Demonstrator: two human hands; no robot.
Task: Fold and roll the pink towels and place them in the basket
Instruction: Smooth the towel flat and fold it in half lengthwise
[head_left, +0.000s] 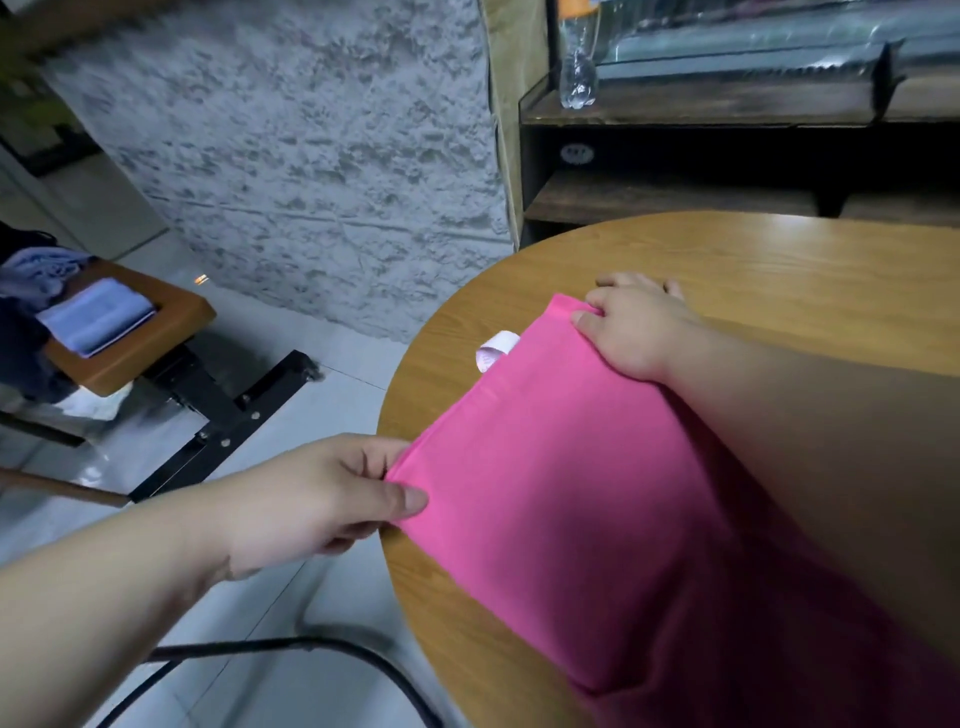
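While I watch through the head camera, my left hand (322, 499) sits nearest, just off the rim of the round, wood-grain worktop (779, 270). Its thumb and curled fingers pinch the near corner of the bright pink cloth towel (561, 467). The towel lies flat on the worktop. Its long axis runs from my body at the lower right out to the short edge stretched between the two hands. That edge looks layered, so I judge the towel is already doubled once.

Farther along the same edge, my right hand (634, 327) rests on the worktop. Its thumb and forefinger nip the far corner, and the other fingers spread on the wood behind it. The right forearm lies across the towel and hides part of it.

Both corners are held, so the coming move turns on this edge. It faces away from me, and either a fold or a roll would bring it back along the long axis towards my body.

A small curled slip of white paper (496, 351) pokes out just beside the held edge, between the hands. No basket is in view. Beyond, to the left, a brown padded stool (187, 312) carries folded pale blue cloth.
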